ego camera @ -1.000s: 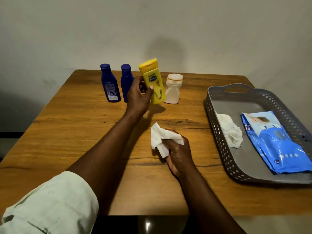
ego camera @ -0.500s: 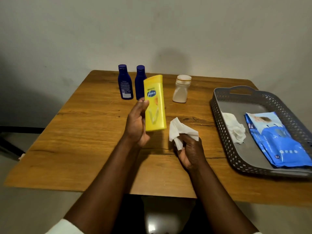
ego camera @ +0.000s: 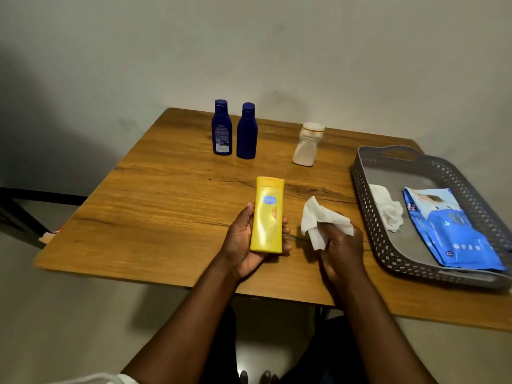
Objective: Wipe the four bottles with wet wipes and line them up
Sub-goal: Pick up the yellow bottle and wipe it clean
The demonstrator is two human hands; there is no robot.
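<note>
While the yellow bottle [ego camera: 268, 214] lies cap-far in the left hand [ego camera: 245, 242], fingers curled round it above the near table [ego camera: 166, 195] edge, the right hand [ego camera: 339, 245] just beside it pinches a white wet wipe [ego camera: 318, 220]. Far off stand two blue bottles [ego camera: 234, 128] and a cream bottle [ego camera: 307, 144]. Right, a grey tray [ego camera: 388, 167] holds a crumpled wipe [ego camera: 388, 209] and a blue wipes pack [ego camera: 448, 231].

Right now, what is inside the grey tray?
The tray holds a crumpled white wipe and a blue wipes pack. Whatever lies under the pack is covered.
</note>
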